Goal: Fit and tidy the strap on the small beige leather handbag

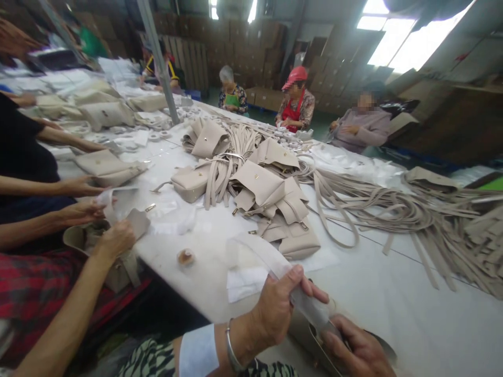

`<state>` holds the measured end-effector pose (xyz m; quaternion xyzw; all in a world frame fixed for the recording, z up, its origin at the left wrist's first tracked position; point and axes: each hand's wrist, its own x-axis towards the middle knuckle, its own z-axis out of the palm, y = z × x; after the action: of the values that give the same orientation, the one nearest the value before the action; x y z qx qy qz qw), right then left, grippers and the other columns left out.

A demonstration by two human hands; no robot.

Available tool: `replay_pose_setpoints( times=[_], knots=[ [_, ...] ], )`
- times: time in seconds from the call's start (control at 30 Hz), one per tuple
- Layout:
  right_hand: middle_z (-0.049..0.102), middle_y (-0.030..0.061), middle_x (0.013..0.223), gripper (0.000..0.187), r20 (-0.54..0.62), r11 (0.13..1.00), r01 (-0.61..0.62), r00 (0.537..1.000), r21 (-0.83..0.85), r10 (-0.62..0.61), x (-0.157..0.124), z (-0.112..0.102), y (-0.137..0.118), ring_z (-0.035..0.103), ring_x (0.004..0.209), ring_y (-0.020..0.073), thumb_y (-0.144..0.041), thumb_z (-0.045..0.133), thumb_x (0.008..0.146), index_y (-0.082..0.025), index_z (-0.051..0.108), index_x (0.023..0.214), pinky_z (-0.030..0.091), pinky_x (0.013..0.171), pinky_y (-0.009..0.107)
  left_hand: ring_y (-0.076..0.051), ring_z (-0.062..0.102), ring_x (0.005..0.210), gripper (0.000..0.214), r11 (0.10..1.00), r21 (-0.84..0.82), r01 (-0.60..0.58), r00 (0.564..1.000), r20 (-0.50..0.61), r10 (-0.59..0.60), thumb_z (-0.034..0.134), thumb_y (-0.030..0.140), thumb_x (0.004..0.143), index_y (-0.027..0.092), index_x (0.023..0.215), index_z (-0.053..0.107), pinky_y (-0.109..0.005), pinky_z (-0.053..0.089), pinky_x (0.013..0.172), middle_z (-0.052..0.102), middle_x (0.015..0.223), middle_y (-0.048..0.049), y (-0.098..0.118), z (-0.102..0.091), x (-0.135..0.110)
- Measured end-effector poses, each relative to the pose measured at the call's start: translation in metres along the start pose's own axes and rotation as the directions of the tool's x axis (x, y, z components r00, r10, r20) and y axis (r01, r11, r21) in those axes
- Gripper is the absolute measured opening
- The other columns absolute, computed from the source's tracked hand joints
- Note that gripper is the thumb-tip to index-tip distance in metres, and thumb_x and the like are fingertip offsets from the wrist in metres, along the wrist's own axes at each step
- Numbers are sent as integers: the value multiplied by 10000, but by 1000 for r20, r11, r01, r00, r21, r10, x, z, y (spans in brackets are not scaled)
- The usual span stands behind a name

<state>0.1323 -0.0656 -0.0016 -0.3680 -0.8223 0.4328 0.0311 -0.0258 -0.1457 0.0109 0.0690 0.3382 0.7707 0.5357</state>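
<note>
My left hand (277,306) is closed, pinching a strip of white tissue paper (271,259) that runs up and away over the table. My right hand (359,348) is closed round the rim of a beige handbag (302,335) at the table's near edge, with the paper's lower end passing under its fingers. A silver bangle sits on my left wrist.
A pile of beige handbags (259,186) and a tangle of beige straps (412,209) cover the white table (393,314). A small round object (185,257) lies near the edge. Co-workers' arms (78,293) handle bags on the left; three people sit at the far end.
</note>
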Motion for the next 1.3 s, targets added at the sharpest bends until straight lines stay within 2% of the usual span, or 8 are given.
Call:
replay_pose_setpoints(
  times=[0.1,0.2,0.37,0.6,0.83,0.97,1.1,1.3],
  knots=[
    [704,78,931,402,-86,996,74,994,50,-69,11,-3,-14,633,923,263,-509,578,753,-198,691,983,520,792,296,-205,621,768,350,992,119,-45,997,61,38,547,406,829,133,612,575,-333,463,791,691,753,-95,-10,10,-3],
    [656,103,1133,508,-32,995,94,995,31,-93,13,-15,-11,581,1069,303,-485,627,711,-197,648,1128,461,931,371,-233,621,874,385,984,167,-56,997,64,46,511,437,850,148,600,559,-355,449,848,694,790,-94,-15,12,0],
    [662,56,842,343,135,1000,-26,990,-12,27,2,-44,21,602,786,224,-503,521,801,-190,651,856,497,690,287,-262,616,928,398,986,165,5,997,71,-17,485,450,861,165,585,516,-398,417,884,708,787,-110,-6,7,18],
    [399,-39,581,358,24,959,-153,988,239,152,-12,-44,54,368,549,107,-475,537,798,-170,465,626,310,512,229,-218,616,847,342,986,164,13,1000,-23,-10,532,396,827,173,572,488,-364,396,863,707,731,-73,-28,23,47],
    [524,-7,678,290,-77,946,-20,996,324,48,-19,-43,64,454,635,135,-432,597,773,-151,587,704,363,588,245,-211,623,762,372,955,232,188,979,29,-200,548,456,805,166,575,520,-352,430,790,703,732,-83,-104,42,38],
    [599,29,774,248,-141,995,-51,988,84,62,-38,-58,101,519,779,195,-400,685,701,-167,657,780,389,757,306,-207,622,840,366,951,251,179,983,2,-185,553,463,805,172,585,516,-357,396,869,712,753,-79,-107,45,45],
    [589,39,744,264,-201,989,-100,972,108,120,-49,-52,133,537,769,195,-417,611,762,-160,654,718,406,720,296,-212,626,876,351,949,287,132,990,6,-140,550,446,805,178,582,510,-379,359,933,712,738,-67,-98,52,57],
    [567,-4,645,212,-166,987,-47,983,156,73,-33,-39,126,514,638,144,-291,554,795,-168,615,635,401,628,248,-225,644,856,309,920,368,135,983,70,-172,587,408,784,169,600,520,-368,417,881,708,735,-64,-132,58,42]
  ],
)
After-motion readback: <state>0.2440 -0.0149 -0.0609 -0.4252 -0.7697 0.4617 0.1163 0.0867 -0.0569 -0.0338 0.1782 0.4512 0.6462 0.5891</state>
